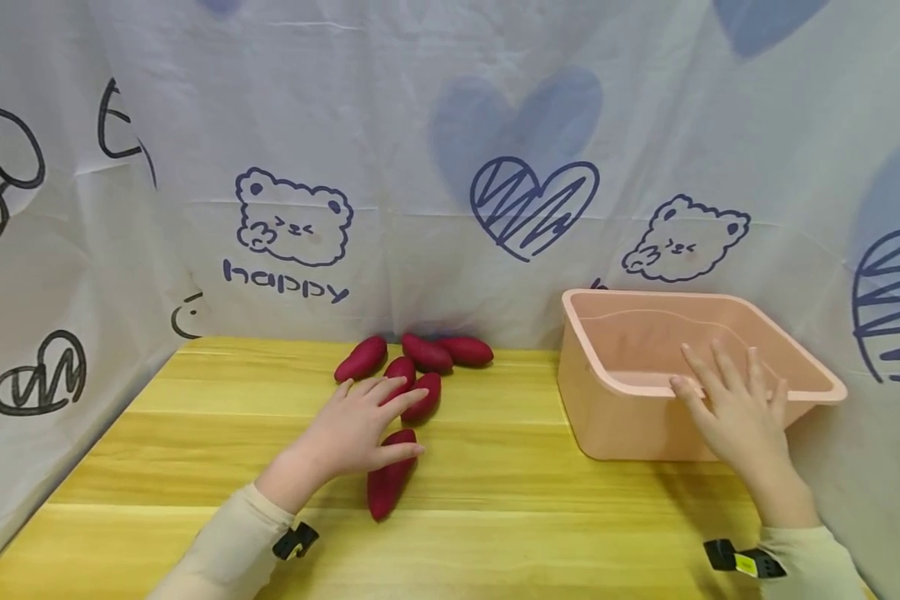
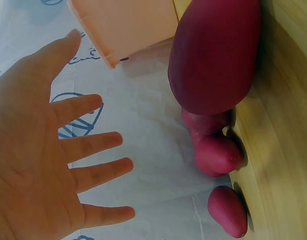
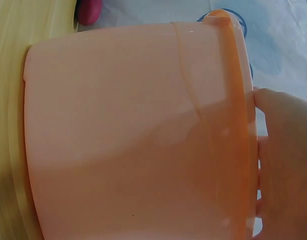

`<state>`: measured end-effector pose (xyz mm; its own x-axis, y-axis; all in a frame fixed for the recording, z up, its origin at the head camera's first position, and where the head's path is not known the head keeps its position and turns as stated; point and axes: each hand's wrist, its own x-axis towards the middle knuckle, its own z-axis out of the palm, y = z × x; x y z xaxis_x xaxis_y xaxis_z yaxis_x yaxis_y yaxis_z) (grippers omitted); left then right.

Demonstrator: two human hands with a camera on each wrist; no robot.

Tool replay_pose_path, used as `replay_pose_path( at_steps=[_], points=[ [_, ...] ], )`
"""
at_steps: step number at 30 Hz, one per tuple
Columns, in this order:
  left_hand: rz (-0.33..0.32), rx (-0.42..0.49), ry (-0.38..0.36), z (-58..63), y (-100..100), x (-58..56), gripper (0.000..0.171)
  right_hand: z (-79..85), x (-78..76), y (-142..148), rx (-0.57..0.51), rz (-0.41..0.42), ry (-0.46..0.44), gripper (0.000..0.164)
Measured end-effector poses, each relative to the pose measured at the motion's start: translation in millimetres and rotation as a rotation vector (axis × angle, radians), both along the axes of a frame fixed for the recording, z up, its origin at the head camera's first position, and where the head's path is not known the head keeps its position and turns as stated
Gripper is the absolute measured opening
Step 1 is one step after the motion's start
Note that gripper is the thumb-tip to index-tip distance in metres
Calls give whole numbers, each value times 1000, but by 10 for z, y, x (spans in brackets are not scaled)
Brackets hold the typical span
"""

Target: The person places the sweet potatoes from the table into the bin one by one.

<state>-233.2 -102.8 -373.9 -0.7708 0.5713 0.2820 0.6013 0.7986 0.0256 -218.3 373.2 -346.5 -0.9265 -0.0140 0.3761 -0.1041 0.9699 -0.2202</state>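
Several red-skinned sweet potatoes lie on the wooden table in the head view. The nearest sweet potato (image 1: 392, 479) is partly covered by the thumb of my left hand (image 1: 352, 429). That hand hovers over the group, fingers spread; in the left wrist view its palm (image 2: 33, 155) holds nothing and stays apart from the large sweet potato (image 2: 216, 55). To the right stands a pink plastic bin (image 1: 630, 425). My right hand (image 1: 742, 417) is over its front rim with fingers extended. Seen from the right wrist, the fingers are beside the rim; whether they touch it I cannot tell.
Behind the table (image 1: 495, 475) hangs a white cloth (image 1: 412, 250) printed with hearts and bears, and it also covers the left side. At the back, a sweet potato (image 1: 467, 351) lies close to the cloth. Each wrist wears a black strap (image 1: 742, 560).
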Motion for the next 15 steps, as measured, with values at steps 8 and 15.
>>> replay_pose_path(
  at_steps=[8, 15],
  points=[
    [7, -12, -130, -61, 28, 26, 73, -12, 5, 3, 5, -7, -26, 61],
    [42, -27, -249, -149, 74, 32, 74, -24, -4, 3, 0, -1, -17, 61]
  ],
)
